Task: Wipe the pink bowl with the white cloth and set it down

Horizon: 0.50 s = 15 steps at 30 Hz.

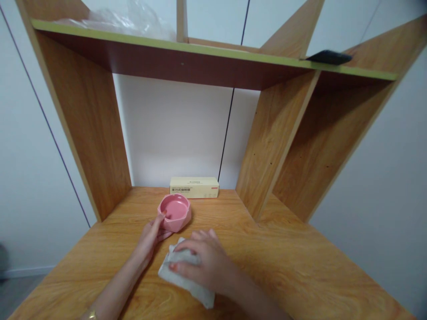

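A pink faceted bowl (178,208), shallow and round inside, is tilted toward me above the desk. My left hand (152,233) grips its near left side, thumb over the rim and fingers underneath. Just right of it and nearer to me, my right hand (205,260) is closed on a pale grey cloth (176,266), thumb and fingers pressing on it. The cloth spreads out flat under the hand, its edges loose. Bowl and cloth are apart from each other.
A cream cling-film box (194,187) lies at the back of the wooden desk (300,266). Above runs a shelf (213,49) with clear plastic wrapping (133,20) at left and a dark flat object (328,57) at right. Upright wooden panels (280,142) stand on both sides.
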{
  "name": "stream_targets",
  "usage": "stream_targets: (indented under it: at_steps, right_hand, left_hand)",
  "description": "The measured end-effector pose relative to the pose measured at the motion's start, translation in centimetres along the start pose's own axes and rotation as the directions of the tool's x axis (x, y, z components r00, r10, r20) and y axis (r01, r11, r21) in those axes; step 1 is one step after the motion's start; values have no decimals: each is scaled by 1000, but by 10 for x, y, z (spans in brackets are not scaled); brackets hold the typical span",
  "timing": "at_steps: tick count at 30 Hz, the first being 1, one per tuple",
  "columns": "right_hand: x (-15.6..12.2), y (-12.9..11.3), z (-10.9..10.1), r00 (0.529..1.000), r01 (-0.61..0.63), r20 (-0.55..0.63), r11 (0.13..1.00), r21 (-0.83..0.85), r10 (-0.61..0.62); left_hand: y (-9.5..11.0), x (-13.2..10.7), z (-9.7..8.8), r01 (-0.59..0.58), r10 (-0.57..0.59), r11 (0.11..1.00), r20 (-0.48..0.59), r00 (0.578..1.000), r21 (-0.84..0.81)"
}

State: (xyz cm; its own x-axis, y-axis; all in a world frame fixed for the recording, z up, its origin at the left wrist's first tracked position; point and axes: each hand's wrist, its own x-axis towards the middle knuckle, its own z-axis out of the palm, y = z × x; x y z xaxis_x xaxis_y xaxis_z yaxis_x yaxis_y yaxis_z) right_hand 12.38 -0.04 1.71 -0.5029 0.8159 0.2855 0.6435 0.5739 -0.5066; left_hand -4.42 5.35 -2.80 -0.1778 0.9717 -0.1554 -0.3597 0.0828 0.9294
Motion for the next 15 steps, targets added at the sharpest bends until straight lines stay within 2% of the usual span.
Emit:
stream_targets:
  at_steps: [1, 3, 5, 7, 10, 15]
  right_hand:
    - [8, 5, -3, 994, -86, -62, 995, 49, 89]
    - [26, 18, -6, 950, -253, -146, 956, 148, 274]
    - [43, 31, -4, 907, -345, -187, 920, 186, 377]
    - [58, 39, 0, 898, -367, -181, 909, 197, 401]
    - [71, 39, 5, 914, -367, -122, 916, 163, 388]
    - [71, 38, -3, 889, -446, -73, 892, 77, 452]
  left_hand:
    - [-1, 0, 0, -2, 2, 1000, 8, 1000, 1]
    - [-2, 0, 0, -5, 5, 1000, 22, 1000, 14]
    - [-4, 1, -1, -8, 7, 1000, 34, 999, 27]
    - [-5, 0, -2, -16, 15, 1000, 46, 999, 24]
    - [-4, -1, -3, -25, 23, 999, 78, 997, 25]
    - [-2, -2, -1, -14, 5, 997, 122, 993, 70]
